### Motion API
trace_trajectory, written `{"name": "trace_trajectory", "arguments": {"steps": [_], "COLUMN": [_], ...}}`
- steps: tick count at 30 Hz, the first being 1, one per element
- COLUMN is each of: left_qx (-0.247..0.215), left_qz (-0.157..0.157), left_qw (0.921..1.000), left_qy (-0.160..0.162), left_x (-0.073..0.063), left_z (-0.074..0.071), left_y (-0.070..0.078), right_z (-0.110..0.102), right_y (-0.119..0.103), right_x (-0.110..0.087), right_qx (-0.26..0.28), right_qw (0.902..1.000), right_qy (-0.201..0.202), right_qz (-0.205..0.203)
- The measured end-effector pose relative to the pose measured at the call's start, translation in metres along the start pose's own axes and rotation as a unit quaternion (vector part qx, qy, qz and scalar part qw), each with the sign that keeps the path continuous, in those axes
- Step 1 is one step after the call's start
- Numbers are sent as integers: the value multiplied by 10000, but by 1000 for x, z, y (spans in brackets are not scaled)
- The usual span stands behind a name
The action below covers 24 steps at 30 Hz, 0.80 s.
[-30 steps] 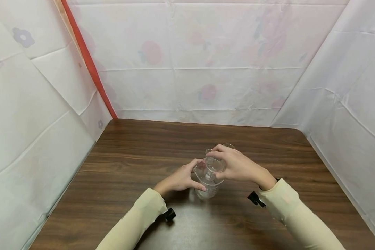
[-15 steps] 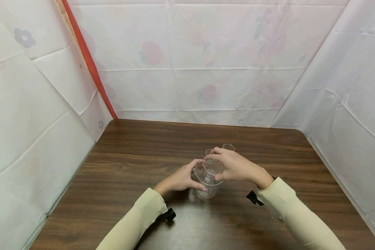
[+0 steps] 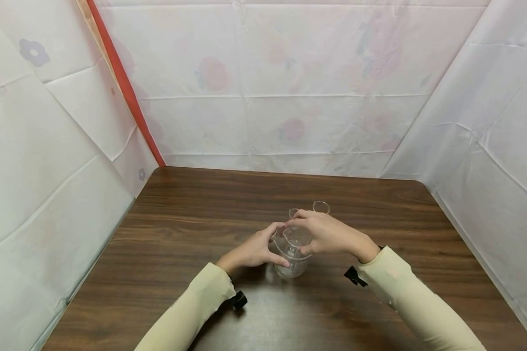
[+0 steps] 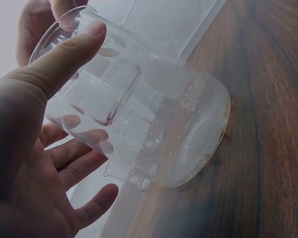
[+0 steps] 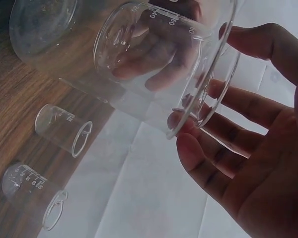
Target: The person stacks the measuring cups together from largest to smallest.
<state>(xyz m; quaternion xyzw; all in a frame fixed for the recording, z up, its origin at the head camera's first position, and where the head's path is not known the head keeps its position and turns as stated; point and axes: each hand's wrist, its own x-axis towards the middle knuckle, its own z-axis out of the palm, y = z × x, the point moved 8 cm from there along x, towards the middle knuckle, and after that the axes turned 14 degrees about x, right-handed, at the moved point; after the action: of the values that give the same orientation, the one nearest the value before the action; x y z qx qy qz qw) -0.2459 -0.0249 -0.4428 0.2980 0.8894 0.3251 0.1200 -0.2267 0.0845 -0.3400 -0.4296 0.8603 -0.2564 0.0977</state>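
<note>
A large glass beaker [image 3: 292,269] marked 500ml stands upright on the table in the head view. My left hand [image 3: 258,247] grips it near the rim, thumb on the near side and fingers round the far side. Inside its upper part hangs a smaller beaker [image 5: 154,54], its base above the large beaker's bottom in the left wrist view. With thumb and fingertips my right hand [image 3: 334,235] holds this smaller beaker by its rim. Its fingertips sit right at the large beaker's rim in the right wrist view.
Two small beakers stand behind the large one: one [image 5: 62,130] and another [image 5: 34,194] with a printed scale. Dark wood-grain table [image 3: 193,204] lies beneath. White patterned sheets [image 3: 263,87] hang at the back and both sides.
My right hand has shifted slightly left and down, lowering the smaller beaker further into the large one. The left hand has stayed in place.
</note>
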Motion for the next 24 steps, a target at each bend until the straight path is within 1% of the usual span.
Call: {"name": "trace_trajectory", "arguments": {"steps": [7, 16, 24], "left_qx": [56, 21, -13], "left_qz": [60, -24, 8], "left_qw": [10000, 10000, 10000], "left_qy": [38, 68, 59], "left_x": [0, 0, 1], "left_z": [-1, 0, 1], "left_y": [0, 0, -1], "right_z": [4, 9, 16], "right_y": [1, -5, -3], "right_x": [2, 6, 7], "right_qx": [-204, -341, -479], "right_qw": [9997, 9991, 9981], "right_qy": [-99, -199, -379], "right_qz": [-58, -140, -35]}}
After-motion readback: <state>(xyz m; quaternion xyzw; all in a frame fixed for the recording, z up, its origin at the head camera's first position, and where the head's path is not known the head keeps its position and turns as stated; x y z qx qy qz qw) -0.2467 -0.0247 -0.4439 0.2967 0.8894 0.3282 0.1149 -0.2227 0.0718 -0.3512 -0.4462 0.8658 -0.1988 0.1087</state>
